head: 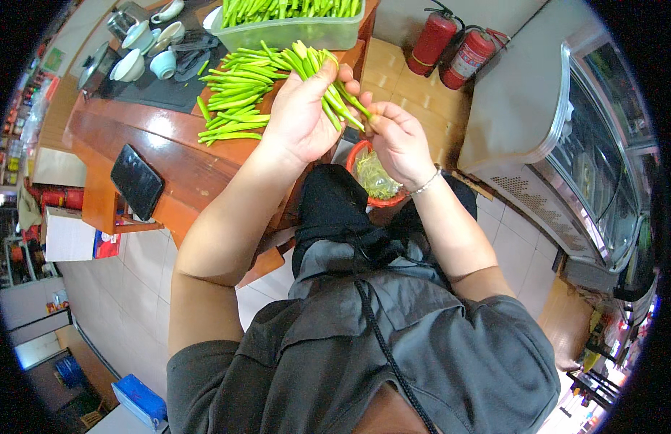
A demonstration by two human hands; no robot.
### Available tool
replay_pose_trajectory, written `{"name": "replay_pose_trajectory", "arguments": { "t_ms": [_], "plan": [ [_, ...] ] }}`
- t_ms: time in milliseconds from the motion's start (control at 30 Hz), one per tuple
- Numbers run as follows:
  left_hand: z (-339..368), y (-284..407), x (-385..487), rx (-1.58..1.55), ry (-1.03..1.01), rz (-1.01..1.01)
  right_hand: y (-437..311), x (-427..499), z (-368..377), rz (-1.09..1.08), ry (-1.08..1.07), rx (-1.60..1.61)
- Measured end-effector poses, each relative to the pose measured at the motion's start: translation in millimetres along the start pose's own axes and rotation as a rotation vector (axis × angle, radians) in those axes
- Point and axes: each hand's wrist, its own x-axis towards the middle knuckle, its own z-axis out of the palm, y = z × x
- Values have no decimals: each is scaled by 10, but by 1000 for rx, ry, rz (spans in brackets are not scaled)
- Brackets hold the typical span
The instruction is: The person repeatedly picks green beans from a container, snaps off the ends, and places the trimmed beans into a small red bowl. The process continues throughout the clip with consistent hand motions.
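Note:
My left hand point(308, 108) grips a bunch of green vegetable stems point(312, 61), which slants down to the right over the edge of the wooden table point(189, 157). With thumb and fingers, my right hand point(398, 141) pinches the lower end of one stem. More green stems point(238, 92) lie in a loose pile on the table, left of my hands. Behind the pile stands a translucent plastic tub point(292, 33) filled with cut green stems. Below my right hand, a red basket point(387, 202) holds yellowish-green scraps point(374, 176) and some clear plastic film.
Cups and bowls point(130, 66) stand on a dark mat at the back left. A black tablet-like object point(137, 182) lies near the table's left edge. Two red fire extinguishers point(433, 40) stand by the wall. At right is a glass-fronted display cabinet point(523, 103).

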Motion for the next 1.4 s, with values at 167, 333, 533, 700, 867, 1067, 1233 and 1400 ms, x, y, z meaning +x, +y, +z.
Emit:
{"name": "replay_pose_trajectory", "arguments": {
  "t_ms": [167, 333, 533, 700, 867, 1067, 1233, 1400],
  "plan": [
    [-110, 0, 22, -208, -39, -123, -12, -60, -26, -44, -94, 0],
    [-45, -32, 4, -292, -50, -133, -62, -135, 17, -92, -105, -120],
    [61, -41, -51, -30, -146, -16, -124, -163, -11, -172, -71, -508],
    [131, -133, -99, 51, -238, 50, -106, -204, -23, -120, 6, -411],
    [-43, 116, 12, -322, -140, 7, -154, -248, -195, -258, -34, -807],
    [179, -222, -207, 260, -505, -191, -30, 27, -509, -182, -41, -1626],
    [235, -126, -288, 678, -589, -239, 67, 805, 183, -816, 74, -1466],
    [182, -77, -224, 802, -354, -71, 210, 1192, 409, -578, 54, -1600]
  ]
}}
